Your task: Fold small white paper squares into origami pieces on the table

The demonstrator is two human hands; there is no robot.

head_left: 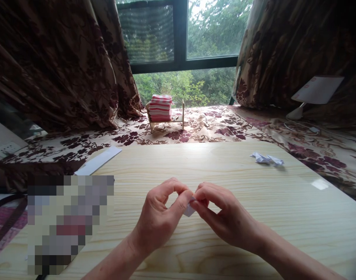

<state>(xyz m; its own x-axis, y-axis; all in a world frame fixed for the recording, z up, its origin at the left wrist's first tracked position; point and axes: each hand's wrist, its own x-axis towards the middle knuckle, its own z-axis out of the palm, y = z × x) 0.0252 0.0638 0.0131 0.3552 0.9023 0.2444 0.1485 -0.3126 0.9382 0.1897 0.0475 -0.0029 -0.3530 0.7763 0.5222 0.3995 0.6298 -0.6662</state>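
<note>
Both hands meet over the middle of a pale wooden table (178, 249). Between them is a small piece of folded white paper (190, 211), mostly covered by fingers. My left hand (163, 214) pinches it from the left with thumb and forefinger. From the right, my right hand (221, 210) pinches the same paper, its thumb and fingertips close to the left ones. At the table's far right lie small folded white paper pieces (267, 159). A stack of white paper strips (99, 160) rests at the far left edge.
A blurred-out object (69, 225) lies on the left of the table. Beyond the table, a floral cloth (215, 128) carries a small wooden stand (166, 121) with folded pink-striped cloths (161, 107). A white lamp (316, 91) stands at the right, before dark curtains (300, 50).
</note>
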